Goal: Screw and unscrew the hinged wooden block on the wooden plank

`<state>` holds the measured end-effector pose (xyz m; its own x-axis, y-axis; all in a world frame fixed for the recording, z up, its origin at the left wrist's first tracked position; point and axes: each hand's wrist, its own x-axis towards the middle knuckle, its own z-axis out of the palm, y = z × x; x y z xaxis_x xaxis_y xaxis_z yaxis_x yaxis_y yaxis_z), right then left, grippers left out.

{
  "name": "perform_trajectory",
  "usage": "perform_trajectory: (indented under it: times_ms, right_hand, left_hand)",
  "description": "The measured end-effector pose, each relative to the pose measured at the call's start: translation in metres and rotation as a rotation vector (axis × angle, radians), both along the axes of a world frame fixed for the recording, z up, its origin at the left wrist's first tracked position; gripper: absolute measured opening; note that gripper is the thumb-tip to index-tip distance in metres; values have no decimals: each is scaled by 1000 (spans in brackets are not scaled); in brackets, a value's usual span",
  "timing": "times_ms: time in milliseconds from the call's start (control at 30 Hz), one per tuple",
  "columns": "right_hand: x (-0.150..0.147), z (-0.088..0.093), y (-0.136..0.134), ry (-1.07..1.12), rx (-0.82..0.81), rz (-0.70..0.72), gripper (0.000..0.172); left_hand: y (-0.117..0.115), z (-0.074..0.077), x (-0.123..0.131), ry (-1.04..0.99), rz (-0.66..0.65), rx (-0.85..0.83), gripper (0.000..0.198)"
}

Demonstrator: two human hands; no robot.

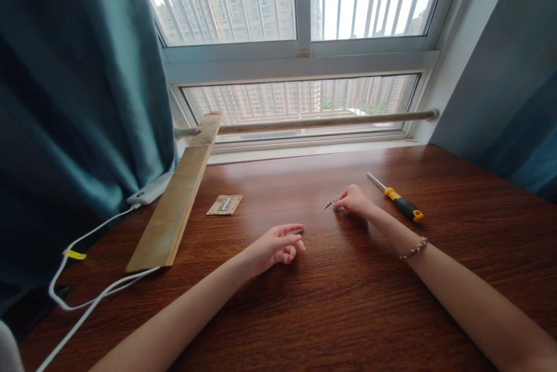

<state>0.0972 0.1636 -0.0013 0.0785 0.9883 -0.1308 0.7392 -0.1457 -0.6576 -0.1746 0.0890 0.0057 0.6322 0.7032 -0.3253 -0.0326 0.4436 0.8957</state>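
My right hand [354, 201] is over the wooden table, its fingers pinched together at some small metal screws [328, 205]. One pointed end sticks out to the left of the fingertips; how many screws there are is hard to tell. To the left and nearer me, my left hand [278, 249] hovers low above the tabletop, with the index finger and thumb nearly together and the other fingers curled. A thin brownish sliver shows between that thumb and finger, too small to name. A screwdriver [402, 205] with a yellow and black handle lies right of my right hand.
A long wooden board [176, 203] leans on a rail [322, 123] before the window. Left of my hands, a small brown card [225, 205] bears metal pieces. A white power strip [150, 189] and white cables [98, 299] lie by the blue curtain [87, 70].
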Motion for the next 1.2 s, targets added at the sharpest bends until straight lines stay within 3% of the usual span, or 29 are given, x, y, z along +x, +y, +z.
perform_trajectory:
  times_ms: [300, 567, 933, 1067, 1200]
  right_hand:
    - [-27, 1, 15, -21, -83, -83, 20]
    - [-48, 10, 38, -108, -152, -23, 19]
    - [-92, 34, 27, -355, -136, 2, 24]
    - [-88, 38, 23, -442, -104, -8, 26]
    - [-61, 41, 17, -505, -90, -39, 26]
  left_hand:
    - [0, -2, 0, -4, 12, 1, 59]
    - [1, -6, -2, -14, 10, 9, 58]
    - [-1, -1, -1, 0, 8, -21, 61]
    - [0, -3, -1, 3, 8, -15, 61]
    - [-1, -5, -2, -8, 12, 8, 59]
